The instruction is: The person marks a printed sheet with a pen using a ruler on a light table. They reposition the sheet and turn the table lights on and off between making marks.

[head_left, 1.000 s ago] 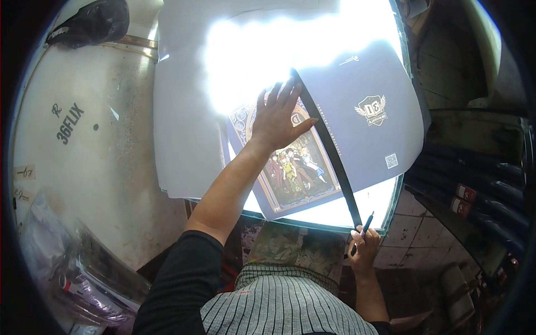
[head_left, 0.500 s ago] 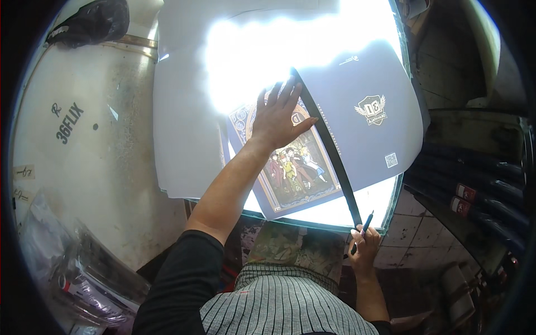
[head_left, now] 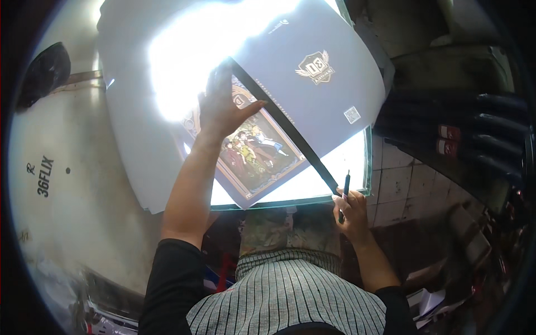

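A large dark blue printed sheet lies on a brightly lit glass-topped table. It bears a picture panel of cartoon figures and a winged crest. Slantwise across the sheet runs a long black straight strip, like a ruler. My left hand presses flat over the picture panel, thumb spread onto the strip; glare washes out its fingertips. At the strip's near end, my right hand is closed around a slim dark pen, its point upward. Those fingers also touch the strip's end.
Larger pale sheets lie under the print and overhang the glass on the left. A whitish board with a black plastic bag stands further left. Dark wrapped rolls lie to the right, above a tiled floor.
The view has turned, so the table and sheet appear shifted left and tilted. Both hands keep their places on the strip, and the pen stays in my right hand.
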Motion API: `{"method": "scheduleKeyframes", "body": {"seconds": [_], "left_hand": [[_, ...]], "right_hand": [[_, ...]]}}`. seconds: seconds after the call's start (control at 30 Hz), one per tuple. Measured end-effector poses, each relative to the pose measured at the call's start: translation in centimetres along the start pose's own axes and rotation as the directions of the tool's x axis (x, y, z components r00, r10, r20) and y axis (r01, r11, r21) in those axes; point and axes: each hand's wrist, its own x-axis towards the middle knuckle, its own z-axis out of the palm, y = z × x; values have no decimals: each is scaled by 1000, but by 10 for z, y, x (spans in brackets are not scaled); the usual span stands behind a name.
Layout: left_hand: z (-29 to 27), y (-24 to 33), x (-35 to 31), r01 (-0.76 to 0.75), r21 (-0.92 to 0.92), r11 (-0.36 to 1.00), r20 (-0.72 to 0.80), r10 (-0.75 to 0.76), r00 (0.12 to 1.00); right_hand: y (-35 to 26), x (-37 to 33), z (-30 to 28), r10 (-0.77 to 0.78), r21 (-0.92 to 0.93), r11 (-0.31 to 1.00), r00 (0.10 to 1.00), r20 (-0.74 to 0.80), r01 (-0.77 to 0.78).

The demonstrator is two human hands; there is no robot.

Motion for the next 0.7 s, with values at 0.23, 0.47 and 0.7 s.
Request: {"method": "scheduleKeyframes", "body": {"seconds": [0.23,0.47,0.7], "left_hand": [[5,1,-1,1,53,999,-45,1,999],[5,0,-2,-2,68,998,-26,3,1000],[9,-2,-1,-5,102,995,-56,11,998]], "right_hand": [[1,-2,-2,-23,92,995,999,-33,26],[2,-9,-1,0,157,988,1000,-31,5],[5,-9,3,-9,183,983,998,-66,21]]}}
